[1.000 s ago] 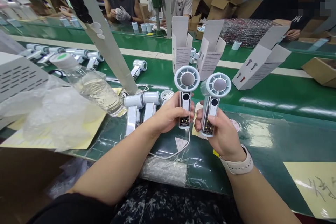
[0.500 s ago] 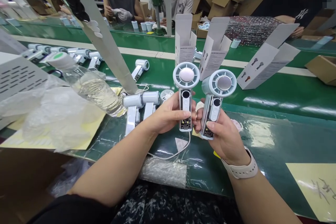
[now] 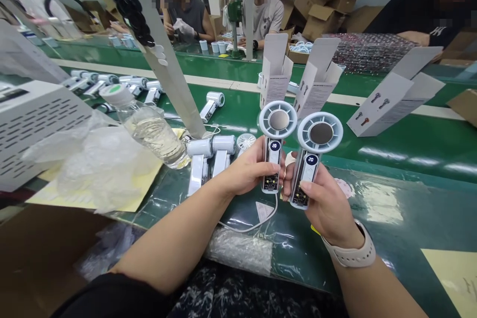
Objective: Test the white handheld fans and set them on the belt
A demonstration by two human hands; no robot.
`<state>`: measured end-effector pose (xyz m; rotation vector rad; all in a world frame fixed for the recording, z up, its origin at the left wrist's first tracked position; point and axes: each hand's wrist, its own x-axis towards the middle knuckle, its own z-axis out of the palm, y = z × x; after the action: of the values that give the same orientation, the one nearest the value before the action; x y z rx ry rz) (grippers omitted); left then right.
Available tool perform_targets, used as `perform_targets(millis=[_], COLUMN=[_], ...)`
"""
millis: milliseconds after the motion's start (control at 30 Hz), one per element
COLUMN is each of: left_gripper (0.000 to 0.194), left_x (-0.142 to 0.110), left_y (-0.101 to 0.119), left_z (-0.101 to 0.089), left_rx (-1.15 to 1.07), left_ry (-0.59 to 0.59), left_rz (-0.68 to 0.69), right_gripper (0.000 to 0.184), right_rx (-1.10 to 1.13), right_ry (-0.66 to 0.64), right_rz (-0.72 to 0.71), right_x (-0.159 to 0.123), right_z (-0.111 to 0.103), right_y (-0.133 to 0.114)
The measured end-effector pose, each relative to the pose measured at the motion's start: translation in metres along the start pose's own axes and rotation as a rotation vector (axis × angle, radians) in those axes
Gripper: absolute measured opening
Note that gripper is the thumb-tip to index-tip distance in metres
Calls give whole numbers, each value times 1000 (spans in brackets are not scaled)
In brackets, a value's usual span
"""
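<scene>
left hand [image 3: 248,171] wraps left fan [image 3: 274,159], right hand [image 3: 328,203] wraps right fan [image 3: 307,169], both held apart above green conveyor belt [image 3: 372,151]; left readout [image 3: 275,145] and right readout [image 3: 311,160], dark before, now show 20, indicating power.

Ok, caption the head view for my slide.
Left hand and right hand hold white handheld fans, displays showing 20.

The right hand [image 3: 328,203] hid part of the grip of one handheld fan [image 3: 307,179]. At that fan's foot, the circuit board [image 3: 300,198] was too small to make out, and beyond it, the print on the white carton [image 3: 313,84] was unreadably small.
</scene>
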<state>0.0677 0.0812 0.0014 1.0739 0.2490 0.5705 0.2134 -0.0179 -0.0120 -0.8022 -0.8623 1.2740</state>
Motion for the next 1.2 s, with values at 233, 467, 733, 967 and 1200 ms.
perform_targets(millis=[233,467,733,967,1200], left_gripper=[43,43,45,42,32], left_x=[4,4,6,7,8], left_y=[-4,-4,-2,-3,-2], left_z=[-3,-11,-10,-14,-14], left_rx=[84,120,29,-10,88], left_ry=[217,143,170,153,173], left_rz=[70,103,65,85,97], right_gripper=[32,30,26,27,20], right_rx=[-5,-32,-27,-27,-98], right_ry=[85,36,82,125,77], right_rz=[66,30,54,66,-4], right_x=[1,0,1,2,4], right_z=[1,2,2,2,4], right_y=[5,1,3,5,4])
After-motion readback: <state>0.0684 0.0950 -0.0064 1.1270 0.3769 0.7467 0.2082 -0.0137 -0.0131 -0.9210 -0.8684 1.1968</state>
